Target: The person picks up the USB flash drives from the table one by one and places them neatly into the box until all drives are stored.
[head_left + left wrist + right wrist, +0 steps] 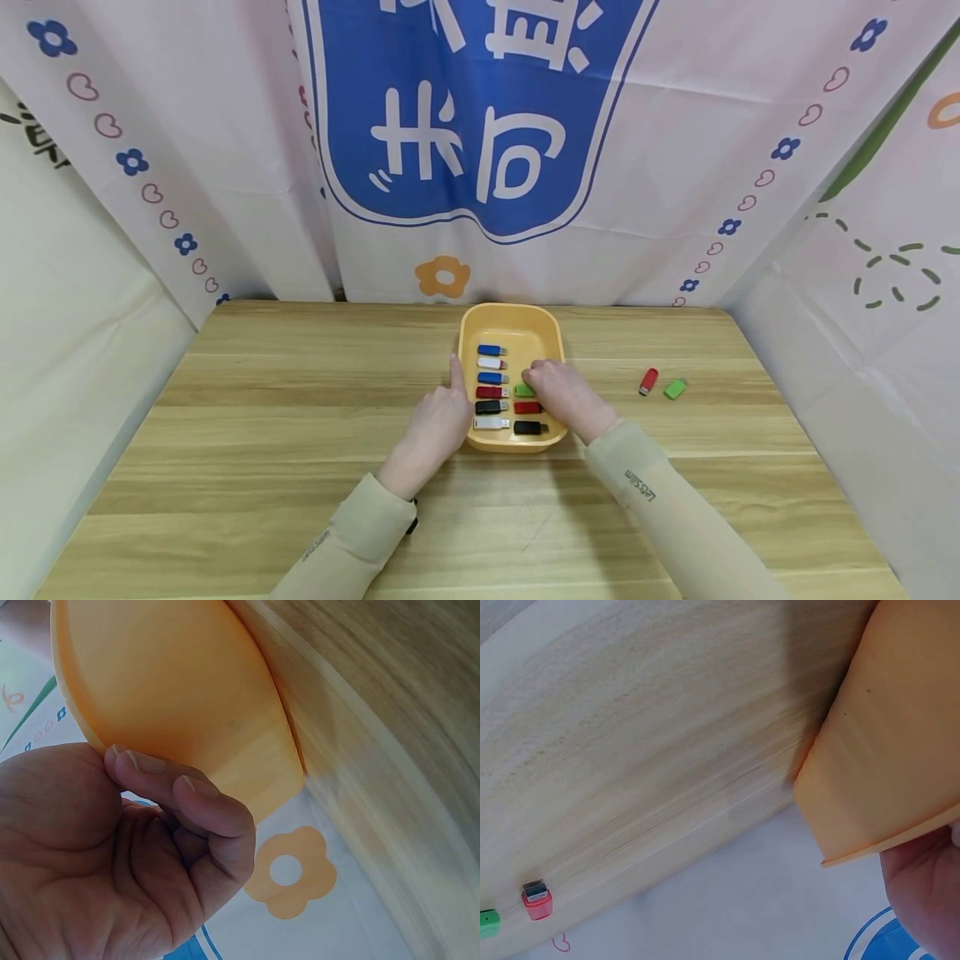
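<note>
In the head view a yellow plastic tray (512, 310) stands on the table. A left column of several USB sticks in it includes a blue one (491, 351), a white one (491, 424) and a dark red one (492, 392). My left hand (441, 417) holds the left rim, index finger stretched along it; its other fingers (206, 796) curl by the outer wall in the left wrist view. My right hand (566, 392) reaches over the right rim and pinches a green USB stick (522, 390), above a red one (527, 407) and a black one (529, 427). The tray wall hides its fingertips in the right wrist view.
Right of the tray, a red USB stick (648, 382) and a green one (676, 388) lie on the wooden table (300, 375). A printed white curtain (375, 267) hangs behind the far edge, with white cloth on both sides.
</note>
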`<state>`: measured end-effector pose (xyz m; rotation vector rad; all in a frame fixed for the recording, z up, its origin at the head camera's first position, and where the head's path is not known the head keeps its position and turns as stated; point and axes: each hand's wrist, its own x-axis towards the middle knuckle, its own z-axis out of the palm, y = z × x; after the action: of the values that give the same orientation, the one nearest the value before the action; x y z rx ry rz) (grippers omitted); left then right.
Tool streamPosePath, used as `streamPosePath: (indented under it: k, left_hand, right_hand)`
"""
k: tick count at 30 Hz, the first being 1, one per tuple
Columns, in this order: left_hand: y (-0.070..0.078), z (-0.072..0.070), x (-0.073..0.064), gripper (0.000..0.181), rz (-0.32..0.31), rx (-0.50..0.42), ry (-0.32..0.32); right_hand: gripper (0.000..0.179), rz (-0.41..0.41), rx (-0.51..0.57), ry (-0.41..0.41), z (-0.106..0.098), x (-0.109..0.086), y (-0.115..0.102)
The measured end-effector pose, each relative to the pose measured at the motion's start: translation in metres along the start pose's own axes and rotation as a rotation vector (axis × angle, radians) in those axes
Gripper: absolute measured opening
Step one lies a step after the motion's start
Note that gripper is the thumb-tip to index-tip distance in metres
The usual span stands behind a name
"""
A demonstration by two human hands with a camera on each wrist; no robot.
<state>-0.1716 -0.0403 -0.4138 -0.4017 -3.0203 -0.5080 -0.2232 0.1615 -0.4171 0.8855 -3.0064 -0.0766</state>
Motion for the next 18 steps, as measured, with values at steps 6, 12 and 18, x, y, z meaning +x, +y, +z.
streamPosePath:
  k: [6,12,18]
  left_hand:
    - [0.000,-0.001,0.000,0.076,-0.003,-0.007,-0.009]
    - [0.000,-0.001,0.000,0.076,-0.019,-0.016,-0.020]
    - [0.000,0.002,0.000,0.076,0.005,-0.003,0.006]
  right_hand:
    - [0.015,0.013,0.047,0.009,0.000,-0.001,0.001]
    - [0.014,-0.005,0.121,0.105,0.001,-0.005,0.004]
    - [0.013,-0.027,0.157,0.243,0.001,-0.011,0.007]
